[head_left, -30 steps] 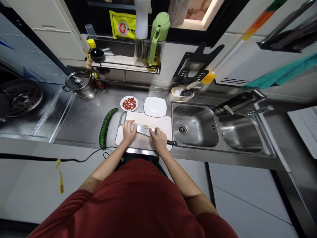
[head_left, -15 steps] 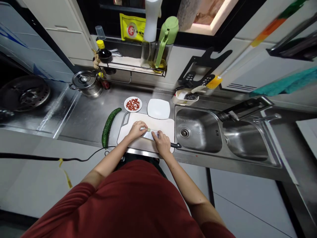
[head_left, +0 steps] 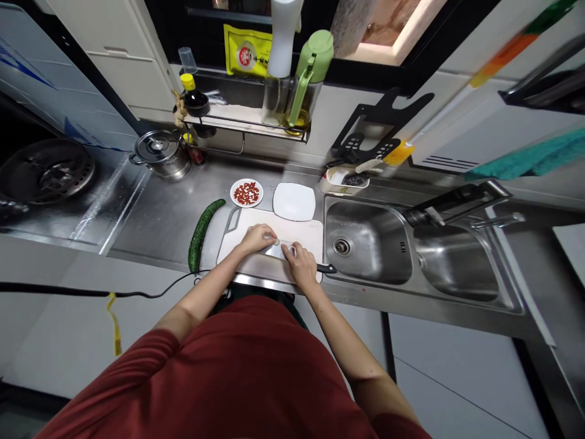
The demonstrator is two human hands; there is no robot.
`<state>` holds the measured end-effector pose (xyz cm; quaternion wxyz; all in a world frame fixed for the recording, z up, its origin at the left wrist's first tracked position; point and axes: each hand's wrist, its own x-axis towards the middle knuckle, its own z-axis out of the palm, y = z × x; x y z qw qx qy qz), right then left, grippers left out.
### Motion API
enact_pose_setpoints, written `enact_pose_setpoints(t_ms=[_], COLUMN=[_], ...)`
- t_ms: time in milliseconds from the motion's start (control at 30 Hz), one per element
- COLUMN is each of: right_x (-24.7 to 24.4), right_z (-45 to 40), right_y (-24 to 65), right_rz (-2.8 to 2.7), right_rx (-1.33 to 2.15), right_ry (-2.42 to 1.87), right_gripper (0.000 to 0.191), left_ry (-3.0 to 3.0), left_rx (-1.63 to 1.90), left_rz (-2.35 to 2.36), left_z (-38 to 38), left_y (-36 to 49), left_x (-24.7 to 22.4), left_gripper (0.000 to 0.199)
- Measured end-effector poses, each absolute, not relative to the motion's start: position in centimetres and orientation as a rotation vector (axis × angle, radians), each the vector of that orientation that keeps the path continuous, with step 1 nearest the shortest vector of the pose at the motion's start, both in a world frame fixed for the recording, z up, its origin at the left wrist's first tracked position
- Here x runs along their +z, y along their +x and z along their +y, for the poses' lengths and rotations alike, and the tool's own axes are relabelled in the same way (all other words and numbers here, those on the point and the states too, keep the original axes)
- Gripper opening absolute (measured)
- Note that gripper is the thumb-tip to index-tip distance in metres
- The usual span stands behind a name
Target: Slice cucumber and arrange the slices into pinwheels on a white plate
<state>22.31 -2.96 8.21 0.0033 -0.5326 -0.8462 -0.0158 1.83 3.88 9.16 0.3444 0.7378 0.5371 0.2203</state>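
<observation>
My left hand (head_left: pixel 258 238) is closed in a pinch on a small pale-green piece (head_left: pixel 276 242), too small to name. It is held just over the blade of a knife (head_left: pixel 327 268), which lies across a white cutting board (head_left: pixel 247 217). Curled over the blade is my right hand (head_left: pixel 301 264), its thumb and fingertips on the metal near the pale piece. The knife's black handle sticks out past that hand toward the sink. A long green cucumber (head_left: pixel 200 235) lies left of the board.
Behind the board stand a plate of diced red bits (head_left: pixel 247 193) and a white plate (head_left: pixel 294 202). A double sink (head_left: pixel 365 241) is on the right, a lidded pot (head_left: pixel 161 156) at back left. Bottles stand on a wall shelf (head_left: pixel 249 125). A cable (head_left: pixel 155 296) runs along the front left.
The view has shifted slightly. My left fingers have closed a little further over the pale piece, so less of it shows. My right hand stays on the blade.
</observation>
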Motion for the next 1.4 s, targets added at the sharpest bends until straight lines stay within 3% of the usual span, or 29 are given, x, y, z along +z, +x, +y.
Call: enact_pose_setpoints(t_ms=[167,300,533,933,1400], right_x=[7.9,7.8,8.1,7.5,8.1], right_z=[-2.9,-3.1,-3.1,-3.3,-3.1], right_y=[22.6,23.1,23.9,24.6,23.8], right_rz=[-2.631,-2.615,-2.54,-2.493,-2.372], right_rx=[0.006,-0.006,-0.041,-0.007,0.259], right_ry=[-1.703,-1.745,-1.818,-1.845,-1.957], right_gripper=[0.048,0.047,0.045,0.047,0.047], left_ry=[1.666,1.332,1.323,1.728,1.732], left_rx=[0.737,0.855,0.703,0.635,0.971], left_rz=[1.399,1.699,2.149,2.134,2.019], left_z=[4.8,6.4,9.0,9.6,5.3], left_y=[1.7,-0.4,-4.3,-5.0,-3.3], left_x=[7.6,5.2,3.5,3.5,3.5], left_gripper=[0.015,0.017,0.016,0.018,0.021])
